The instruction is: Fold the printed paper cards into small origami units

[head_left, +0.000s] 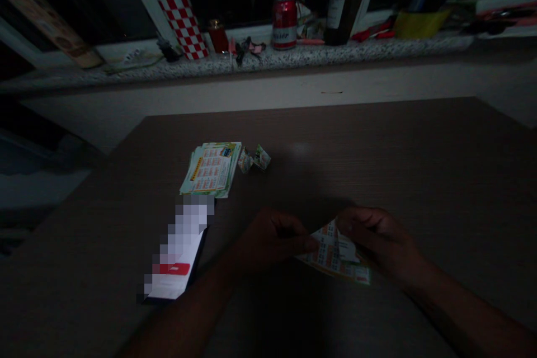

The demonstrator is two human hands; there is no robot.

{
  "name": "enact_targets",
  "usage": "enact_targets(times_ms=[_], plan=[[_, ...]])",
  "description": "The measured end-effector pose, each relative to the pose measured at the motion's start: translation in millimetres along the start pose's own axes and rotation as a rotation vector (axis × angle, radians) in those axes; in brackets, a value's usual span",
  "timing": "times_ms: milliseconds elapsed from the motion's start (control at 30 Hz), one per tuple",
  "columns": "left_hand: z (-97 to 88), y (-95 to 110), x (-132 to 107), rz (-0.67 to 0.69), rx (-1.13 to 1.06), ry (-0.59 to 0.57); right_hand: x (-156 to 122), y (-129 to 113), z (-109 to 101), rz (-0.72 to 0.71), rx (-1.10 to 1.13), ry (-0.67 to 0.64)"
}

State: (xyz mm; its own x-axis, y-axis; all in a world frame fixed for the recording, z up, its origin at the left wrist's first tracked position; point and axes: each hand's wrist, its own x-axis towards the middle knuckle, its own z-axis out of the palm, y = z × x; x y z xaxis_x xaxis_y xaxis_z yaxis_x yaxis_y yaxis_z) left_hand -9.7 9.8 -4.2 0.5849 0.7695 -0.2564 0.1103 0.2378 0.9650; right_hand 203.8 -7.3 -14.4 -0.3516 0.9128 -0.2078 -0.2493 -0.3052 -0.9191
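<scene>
Evidently tension is what counts here; through the head camera I see the left hand (280, 238) with its fingers pinched on the left corner of a printed sheet (325, 249), while the right hand (373, 235) has its fingers gripping a turned-over, paler flap at the upper right; I judge that this two-ended hold steadies the thin, flexible paper and stops the flap springing back; the printed sheet is right of the tabletop's (377, 145) middle, well apart from the far edge, and I cannot tell whether its lower side touches the surface; further left lies a stack of slips (210, 166), flat, with slightly fanned edges, probably left there for easy reach; just beside it, on the side toward the right edge, sit small folded papers (262, 158), angular and faceted, though I cannot tell if they are joined; the phone (174, 277) lies nearer the left edge, smooth and glowing, its screen partly blurred out, perhaps angled for reading; the tabletop is dark with a fine, linear grain; beyond its far edge I make out a speckled stone sill (235, 65) bearing a red metal can (284, 22) and a rounded, red-and-white checked bottle (184, 25)
</scene>
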Motion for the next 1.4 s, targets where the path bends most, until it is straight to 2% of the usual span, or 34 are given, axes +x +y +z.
enact_targets(times_ms=[100,200,267,533,700,833,1067,1300,1400], plan=[[4.7,1,1,-0.011,-0.032,-0.011,0,0,4,-0.112,-0.246,0.061],[10.6,2,2,0.014,0.052,0.06,-2,1,8,-0.201,-0.413,0.123],[12.6,2,3,0.042,0.029,0.109,-4,2,9,-0.222,-0.454,0.125],[15.8,-1,5,-0.007,-0.165,0.21,-5,5,2,-0.304,-0.561,-0.016],[21.1,-2,7,-0.072,-0.323,0.23,-4,3,1,-0.397,-0.636,-0.073],[21.0,-1,8,-0.08,-0.362,0.228,-4,0,2,-0.449,-0.625,-0.12],[18.7,0,9,-0.079,-0.364,0.319,-4,-4,2,-0.549,-0.623,-0.135],[12.7,-3,11,-0.102,-0.424,0.389,-6,-4,-3,-0.555,-0.621,-0.165],[9.6,-3,10,-0.084,-0.448,0.418,-6,-4,-5,-0.568,-0.657,-0.128]])
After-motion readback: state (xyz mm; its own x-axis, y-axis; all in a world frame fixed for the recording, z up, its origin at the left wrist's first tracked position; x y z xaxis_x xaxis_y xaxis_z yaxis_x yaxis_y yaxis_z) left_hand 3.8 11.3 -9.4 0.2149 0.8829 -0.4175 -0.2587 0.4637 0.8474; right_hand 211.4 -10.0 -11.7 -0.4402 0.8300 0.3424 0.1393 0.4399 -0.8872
